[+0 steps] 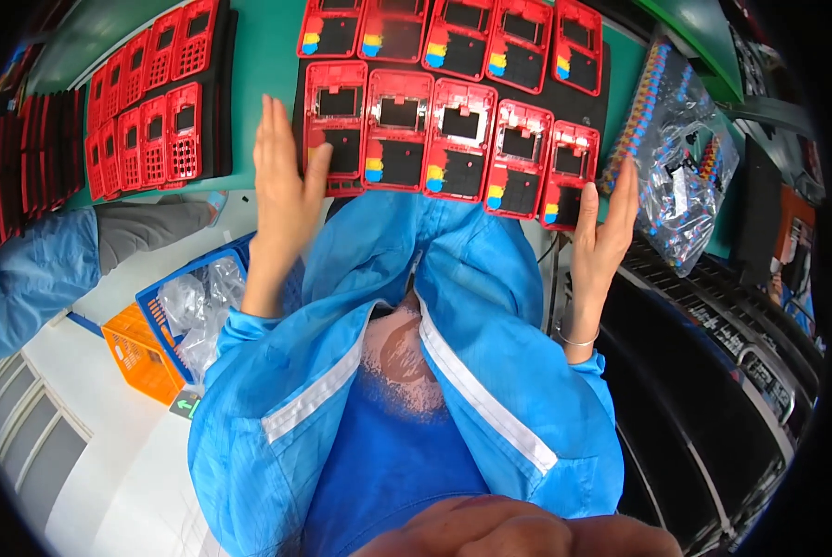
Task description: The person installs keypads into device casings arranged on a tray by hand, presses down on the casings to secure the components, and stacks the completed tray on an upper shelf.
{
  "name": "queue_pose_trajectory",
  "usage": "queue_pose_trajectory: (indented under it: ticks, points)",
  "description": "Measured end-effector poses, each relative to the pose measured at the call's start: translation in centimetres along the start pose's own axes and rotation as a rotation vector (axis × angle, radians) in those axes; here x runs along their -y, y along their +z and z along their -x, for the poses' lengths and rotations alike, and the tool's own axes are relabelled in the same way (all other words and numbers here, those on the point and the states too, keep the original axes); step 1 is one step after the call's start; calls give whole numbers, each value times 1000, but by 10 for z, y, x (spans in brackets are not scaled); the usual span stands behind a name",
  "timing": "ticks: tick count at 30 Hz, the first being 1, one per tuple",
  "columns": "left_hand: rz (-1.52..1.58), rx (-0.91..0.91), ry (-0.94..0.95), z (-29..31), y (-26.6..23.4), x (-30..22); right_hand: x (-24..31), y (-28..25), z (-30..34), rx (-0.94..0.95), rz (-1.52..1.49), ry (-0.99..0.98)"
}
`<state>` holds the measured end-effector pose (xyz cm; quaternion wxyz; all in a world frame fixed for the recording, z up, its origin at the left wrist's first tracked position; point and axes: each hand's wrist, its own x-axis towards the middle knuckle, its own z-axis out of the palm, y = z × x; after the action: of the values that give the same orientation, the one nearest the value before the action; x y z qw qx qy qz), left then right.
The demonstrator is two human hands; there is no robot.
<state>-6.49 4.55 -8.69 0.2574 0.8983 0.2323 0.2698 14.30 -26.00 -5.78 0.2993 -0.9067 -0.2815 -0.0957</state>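
Two rows of red plastic handset shells (458, 139) lie on a dark tray (605, 116) in front of me. Each shell has a window at its upper part and a black lower part, and most show yellow and blue pieces at one side. My left hand (286, 181) is open at the tray's left side, its thumb at the near-left shell (335, 116). At the opposite end, my right hand (607, 227) is also open, fingers stretched out, close by the near-right shell (569, 172). Neither hand grips anything; whether the fingers touch the tray is unclear.
Another dark board of red shells (156, 125) lies left on the green table (247, 70), beside stacked red-and-black pieces (40, 158). Clear bags of colourful small parts (680, 172) lie right. A co-worker's blue sleeve (40, 269), blue crate (170, 334) and orange crate (137, 348) are at left.
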Motion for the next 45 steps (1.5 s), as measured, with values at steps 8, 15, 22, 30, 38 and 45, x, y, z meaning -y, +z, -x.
queue_pose_trajectory:
  ticks: [8,15,22,30,38,45]
  points:
    - [93,50,-149,-18,0,11,11,21,-14,81,-228,84]
    - [467,32,-386,-29,0,-5,-9,34,-28,20,-428,206]
    - [386,20,-271,-34,-8,-4,-6,18,-53,58,-996,399]
    - [561,30,-246,-44,-45,-35,14,-30,-58,18,-1043,348]
    - [790,-41,-194,-149,-33,-39,7,-44,-158,50,-993,167]
    - [717,-37,-157,-253,46,10,-46,13,-278,72,-856,61]
